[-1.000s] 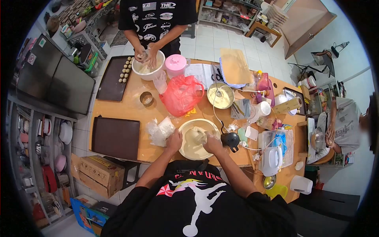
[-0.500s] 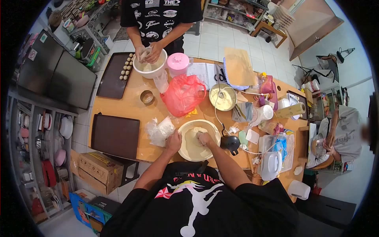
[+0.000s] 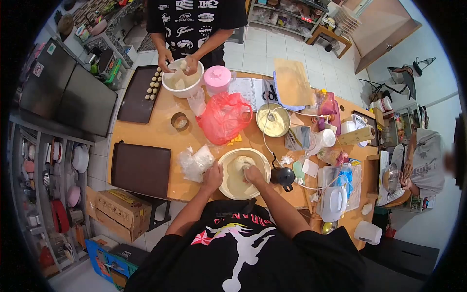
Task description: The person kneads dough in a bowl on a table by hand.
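A cream-coloured bowl (image 3: 265,163) stands at the table's near edge, in front of my body. My left hand (image 3: 213,177) is closed on its left rim. Inside the bowl, a lump of pale dough (image 3: 242,161) rests against the far side, with whitish residue below it. My right hand (image 3: 252,174) reaches in from the right, fingers curled down against the dough; the fingertips are partly hidden. Left of the bowl, close to my left hand, lies a clear plastic bag of white powder (image 3: 198,162). A black kettle-like pot (image 3: 283,178) stands just right of the bowl.
Across the table (image 3: 146,131), another person works over a white bowl (image 3: 181,92). Dark trays (image 3: 141,169) lie at left, one holding dough balls. A red plastic bag (image 3: 224,119), a metal bowl of creamy mixture (image 3: 274,120) and a white cable crowd the middle. Another person sits at right.
My right hand has shifted slightly down and toward me inside the bowl. My left hand stays on the rim. The person opposite has drawn their hands apart over the white bowl.
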A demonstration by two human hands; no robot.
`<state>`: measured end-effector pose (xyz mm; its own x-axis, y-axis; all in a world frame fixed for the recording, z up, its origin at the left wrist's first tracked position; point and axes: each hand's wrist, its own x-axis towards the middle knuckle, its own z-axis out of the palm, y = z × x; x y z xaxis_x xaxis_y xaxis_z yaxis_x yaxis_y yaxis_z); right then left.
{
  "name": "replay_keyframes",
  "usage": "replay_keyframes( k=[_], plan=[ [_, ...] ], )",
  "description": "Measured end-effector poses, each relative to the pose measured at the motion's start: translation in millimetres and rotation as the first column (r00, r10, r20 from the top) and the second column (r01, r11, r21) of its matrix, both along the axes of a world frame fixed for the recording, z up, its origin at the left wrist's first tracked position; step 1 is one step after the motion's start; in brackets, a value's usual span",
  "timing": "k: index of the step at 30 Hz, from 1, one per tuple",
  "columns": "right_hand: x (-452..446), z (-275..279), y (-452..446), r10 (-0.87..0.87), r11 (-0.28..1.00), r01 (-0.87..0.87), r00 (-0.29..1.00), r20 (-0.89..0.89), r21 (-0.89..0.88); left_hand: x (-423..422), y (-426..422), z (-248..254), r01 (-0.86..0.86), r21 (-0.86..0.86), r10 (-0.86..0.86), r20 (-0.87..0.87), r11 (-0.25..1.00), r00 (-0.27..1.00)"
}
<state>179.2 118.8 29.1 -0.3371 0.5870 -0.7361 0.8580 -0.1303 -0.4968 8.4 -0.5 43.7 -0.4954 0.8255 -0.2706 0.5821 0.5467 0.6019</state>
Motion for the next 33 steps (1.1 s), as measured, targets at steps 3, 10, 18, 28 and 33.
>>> replay_keyframes(
  k=[3,10,18,28,33],
  plan=[
    [7.9,18.0,-17.9,0.277,0.899,-0.299,0.954,0.114,0.321,0.7,0.2,-0.6,0.012,0.009,-0.012,-0.010,1.000,1.000],
    [8.7,49.9,-44.8,0.402,0.753,-0.373,0.913,0.071,0.543,-0.5,1.4,-0.9,0.011,-0.006,-0.011,0.007,1.000,1.000],
    [-27.1,60.6,-33.3,0.557,0.699,-0.658,0.746,0.366,0.279,0.0,-1.1,-9.0,0.015,0.053,-0.012,-0.054,0.999,0.998],
    [-58.0,87.4,-15.6,0.681,0.607,-0.791,0.566,0.465,0.073,-0.6,0.7,3.2,0.014,-0.022,-0.014,0.012,1.000,1.000],
    [-32.3,50.3,-8.8,0.585,0.711,-0.623,0.781,0.218,0.325,2.6,-3.9,-6.6,-0.079,0.056,0.079,-0.003,0.995,0.997]
  ],
)
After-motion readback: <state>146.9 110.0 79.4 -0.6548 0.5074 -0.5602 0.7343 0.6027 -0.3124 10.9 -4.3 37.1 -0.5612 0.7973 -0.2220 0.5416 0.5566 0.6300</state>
